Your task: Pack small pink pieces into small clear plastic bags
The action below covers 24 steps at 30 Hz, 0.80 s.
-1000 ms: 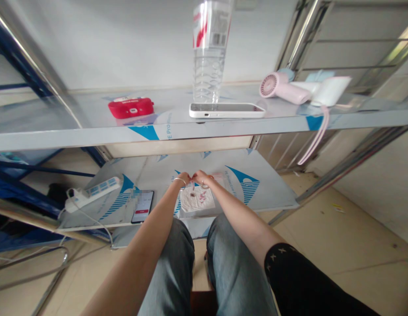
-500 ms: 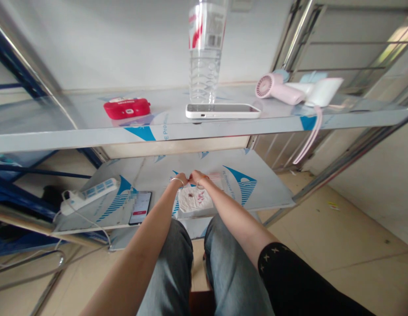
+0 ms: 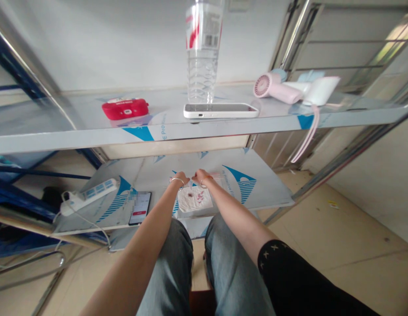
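Observation:
Over the lower shelf, my left hand and my right hand are close together with a small gap between them. The fingers of each look pinched; anything between them is too small to make out. Just in front of them, nearer my knees, lies a white crumpled cloth or tissue with pinkish-red marks and one dark spot. Something clear like a plastic bag shows beside my right wrist, partly hidden by the forearm.
A smartphone and a white power strip with a cable lie left on the lower shelf. Along the upper shelf are a red case, a clear bottle, a white-edged phone and a pink handheld fan.
My hands have drawn slightly apart; their fingertips met before and a narrow gap shows now. The cloth or tissue stays in place. The camera view has shifted a little.

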### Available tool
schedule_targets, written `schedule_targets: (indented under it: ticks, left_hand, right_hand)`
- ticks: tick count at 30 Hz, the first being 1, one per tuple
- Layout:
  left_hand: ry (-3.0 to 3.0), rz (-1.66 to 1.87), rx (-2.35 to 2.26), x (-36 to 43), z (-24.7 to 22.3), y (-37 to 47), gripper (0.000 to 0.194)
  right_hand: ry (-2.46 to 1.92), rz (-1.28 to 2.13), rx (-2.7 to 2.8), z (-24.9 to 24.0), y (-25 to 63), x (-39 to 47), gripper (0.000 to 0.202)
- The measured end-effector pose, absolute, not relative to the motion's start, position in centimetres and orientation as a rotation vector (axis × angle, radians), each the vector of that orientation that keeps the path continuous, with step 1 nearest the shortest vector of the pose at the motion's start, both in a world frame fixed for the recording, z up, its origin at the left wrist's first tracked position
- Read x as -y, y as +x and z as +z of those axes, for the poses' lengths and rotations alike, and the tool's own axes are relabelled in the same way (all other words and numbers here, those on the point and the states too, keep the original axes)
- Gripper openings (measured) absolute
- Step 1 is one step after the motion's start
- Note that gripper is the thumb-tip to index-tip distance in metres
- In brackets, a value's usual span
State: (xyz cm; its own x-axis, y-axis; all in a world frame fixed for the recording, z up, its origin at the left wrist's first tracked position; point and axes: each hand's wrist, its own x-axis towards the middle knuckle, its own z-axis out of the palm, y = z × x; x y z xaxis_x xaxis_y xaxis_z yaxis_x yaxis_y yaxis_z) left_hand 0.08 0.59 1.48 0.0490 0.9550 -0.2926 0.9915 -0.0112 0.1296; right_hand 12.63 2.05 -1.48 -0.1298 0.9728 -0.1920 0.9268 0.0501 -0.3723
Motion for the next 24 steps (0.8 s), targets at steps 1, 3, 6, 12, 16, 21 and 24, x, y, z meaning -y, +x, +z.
schedule_targets:
  ticks: [1, 3, 6, 12, 16, 21, 24]
  left_hand:
    - [1.989, -0.162, -2.010, -0.4, 1.6, 0.0, 0.030]
    - [1.940, -0.105, -2.064, 0.1, 1.8, -0.3, 0.033]
    - [1.985, 0.009, -2.069, 0.5, 2.2, -0.6, 0.037]
    - [2.096, 0.052, -2.055, 0.1, 2.2, -0.4, 0.029]
    - [2.072, -0.037, -2.049, 0.0, 1.6, -0.1, 0.030]
    - [2.098, -0.057, -2.019, 0.2, 1.3, -0.4, 0.030]
    - [2.126, -0.030, -2.020, 0.3, 1.4, -0.6, 0.031]
  right_hand:
    - [-1.988, 0.626, 2.207, -1.6, 12.5, -2.1, 0.028]
    - [-1.962, 0.630, 2.226, -1.8, 12.1, -2.2, 0.027]
    - [-1.933, 0.620, 2.228, -1.7, 11.7, -2.1, 0.025]
    - [-1.864, 0.644, 2.182, -1.0, 11.2, -1.8, 0.025]
    - [-1.818, 0.636, 2.136, -1.2, 10.9, -2.0, 0.026]
    - [-1.782, 0.666, 2.092, -1.2, 10.6, -2.0, 0.023]
    - [-1.805, 0.837, 1.963, -0.9, 10.4, -1.8, 0.023]
